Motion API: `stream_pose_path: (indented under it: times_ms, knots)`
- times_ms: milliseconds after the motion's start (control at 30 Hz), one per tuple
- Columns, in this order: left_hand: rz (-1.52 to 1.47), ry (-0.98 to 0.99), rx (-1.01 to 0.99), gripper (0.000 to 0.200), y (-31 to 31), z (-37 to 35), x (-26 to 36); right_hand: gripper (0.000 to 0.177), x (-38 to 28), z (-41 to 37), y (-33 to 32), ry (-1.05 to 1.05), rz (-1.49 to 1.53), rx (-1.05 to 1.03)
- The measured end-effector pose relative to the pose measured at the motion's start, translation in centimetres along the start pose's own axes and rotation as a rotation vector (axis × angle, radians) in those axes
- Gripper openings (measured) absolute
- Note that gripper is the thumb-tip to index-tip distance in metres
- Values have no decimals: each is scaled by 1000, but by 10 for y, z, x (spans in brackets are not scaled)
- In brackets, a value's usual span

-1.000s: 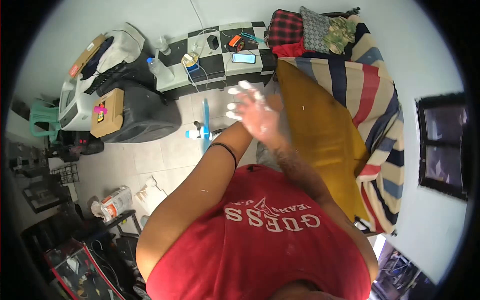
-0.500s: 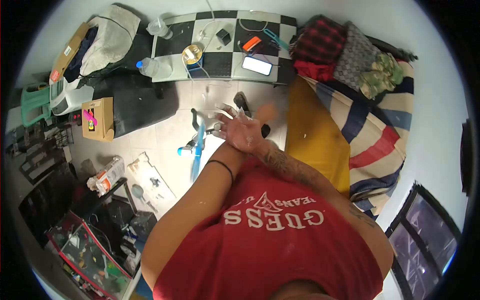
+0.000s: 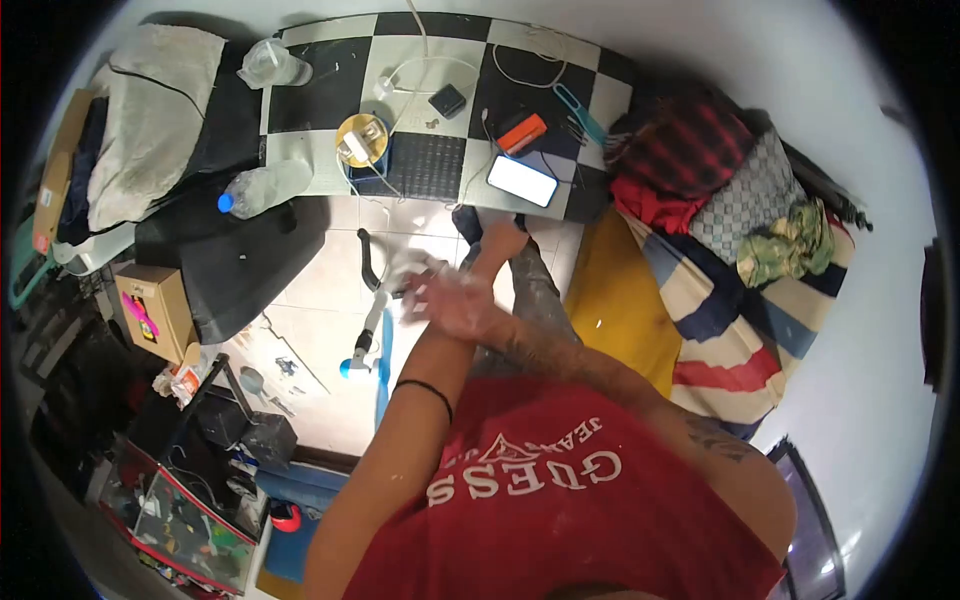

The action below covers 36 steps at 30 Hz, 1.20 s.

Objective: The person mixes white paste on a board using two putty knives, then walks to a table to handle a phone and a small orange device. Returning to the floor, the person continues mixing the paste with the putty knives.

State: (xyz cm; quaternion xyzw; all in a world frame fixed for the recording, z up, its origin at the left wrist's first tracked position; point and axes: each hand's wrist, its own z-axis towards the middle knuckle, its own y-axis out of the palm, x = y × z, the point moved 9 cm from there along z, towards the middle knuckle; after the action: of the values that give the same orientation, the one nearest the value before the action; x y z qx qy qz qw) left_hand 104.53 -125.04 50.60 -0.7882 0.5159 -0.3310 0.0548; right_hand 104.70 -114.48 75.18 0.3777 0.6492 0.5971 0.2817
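My right hand (image 3: pixel 455 303), blurred and smeared with white, crosses over my left forearm near the wrist, its fingers spread. Past it, my left hand (image 3: pixel 505 240) points toward the table; its fingers are foreshortened and not distinct, and nothing can be made out in it. The left forearm wears a black band (image 3: pixel 428 390). Beside my right hand is a thin stand with a grey arm (image 3: pixel 372 325) and blue parts. A dark-trousered leg (image 3: pixel 540 290) shows behind my hands.
A checkered table (image 3: pixel 330 55) holds a lit phone (image 3: pixel 522 180), an orange box (image 3: pixel 521 133), cables and a blue-capped bottle (image 3: pixel 268 188). A striped blanket (image 3: pixel 735 330) lies right. A cardboard box (image 3: pixel 158 305) and dark furniture stand left.
The view has shifted, so the table appears lower and larger. My right hand now sits slightly lower and further left across the forearm; my left hand shows more clearly.
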Motion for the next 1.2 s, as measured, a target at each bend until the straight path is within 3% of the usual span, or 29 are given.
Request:
stream_pose_path:
  times_ms: [33,100,133,200,267,333,367,533,700,800,867,900,1100,1133,1200]
  knots:
    - [-53,0,43,52,-11,7,-10,67,9,12,16,109,54,-98]
    - [-52,48,67,49,-35,9,-15,68,20,25,9,240,46,0]
    - [-113,53,200,46,-51,13,-22,67,21,30,-1,277,42,31]
    - [-239,62,476,40,-84,12,-37,70,-7,36,-22,197,29,23]
    - [-256,94,599,33,-129,9,-38,70,-50,32,-56,75,20,56]
    - [6,275,805,31,-170,8,-37,56,-99,21,-97,68,-182,142]
    - [-25,272,810,31,-188,4,-38,51,-126,16,-104,-5,-228,121]
    - [-65,260,823,26,-244,-13,-23,42,-170,-57,-178,219,-372,493]
    - [-34,248,736,25,-238,-11,0,37,-148,-137,-241,425,-500,762]
    - [18,378,777,25,-231,-12,21,32,-123,-181,-291,509,-456,836]
    - [-14,312,709,24,-229,-12,30,28,-109,-209,-308,540,-405,941]
    - [-39,295,678,23,-226,-10,33,25,-107,-206,-307,467,-328,947]
    - [35,405,733,19,-215,-3,41,30,-111,-202,-305,520,-547,975]
    - [70,394,727,18,-211,-2,36,27,-106,-206,-307,464,-390,954]
    - [15,337,684,19,-206,0,28,28,-107,-209,-312,407,-359,940]
